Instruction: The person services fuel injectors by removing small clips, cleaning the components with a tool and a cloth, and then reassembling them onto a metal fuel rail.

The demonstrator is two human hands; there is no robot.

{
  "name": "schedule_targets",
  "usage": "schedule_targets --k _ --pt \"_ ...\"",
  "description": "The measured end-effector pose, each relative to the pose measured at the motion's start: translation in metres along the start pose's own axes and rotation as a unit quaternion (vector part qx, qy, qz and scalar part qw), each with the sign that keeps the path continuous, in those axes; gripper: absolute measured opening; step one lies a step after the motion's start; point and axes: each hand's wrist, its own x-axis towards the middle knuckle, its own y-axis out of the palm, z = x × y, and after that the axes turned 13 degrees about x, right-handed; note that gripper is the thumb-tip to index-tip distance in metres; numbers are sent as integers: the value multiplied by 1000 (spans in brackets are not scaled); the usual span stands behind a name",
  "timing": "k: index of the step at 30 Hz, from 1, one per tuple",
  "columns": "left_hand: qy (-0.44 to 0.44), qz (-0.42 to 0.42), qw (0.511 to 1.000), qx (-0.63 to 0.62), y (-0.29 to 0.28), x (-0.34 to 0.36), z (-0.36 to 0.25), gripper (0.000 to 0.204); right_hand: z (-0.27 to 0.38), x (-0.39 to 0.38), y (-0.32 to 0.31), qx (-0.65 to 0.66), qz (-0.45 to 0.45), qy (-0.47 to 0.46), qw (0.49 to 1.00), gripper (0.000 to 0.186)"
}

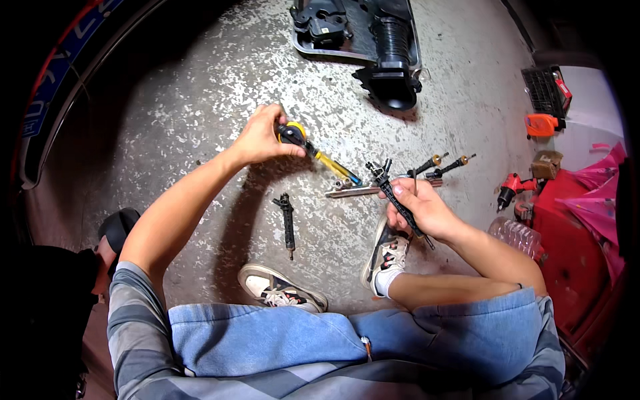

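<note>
My left hand (261, 137) grips the black-and-yellow handle of a screwdriver (313, 152), its yellow shaft slanting down to the right. Its tip meets a long silver metal rail (363, 191) lying on the concrete floor. My right hand (420, 208) is closed around a slim black injector (398, 200), held just above the rail with its head pointing up and left. Another black injector (287, 220) lies loose on the floor between my arms. Two more injectors with brass-coloured tips (445, 163) lie beyond the rail.
A black ribbed air duct on a tray (380, 47) sits at the top. An orange tool (540, 124), a red power drill (510, 188), a clear plastic bottle (517, 235) and a red box (573, 253) crowd the right. My shoes (280, 290) rest below.
</note>
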Motion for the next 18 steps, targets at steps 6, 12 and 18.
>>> schedule_targets --k 6,12,18 --pt "140 -35 988 63 -3 -8 -5 73 -19 3 -18 -16 -43 9 999 23" --pt "181 72 974 114 -4 6 -22 76 -32 10 -41 -75 -46 0 996 28" --pt "290 24 951 107 -4 0 -29 58 -37 16 -52 -84 -68 -20 994 23"
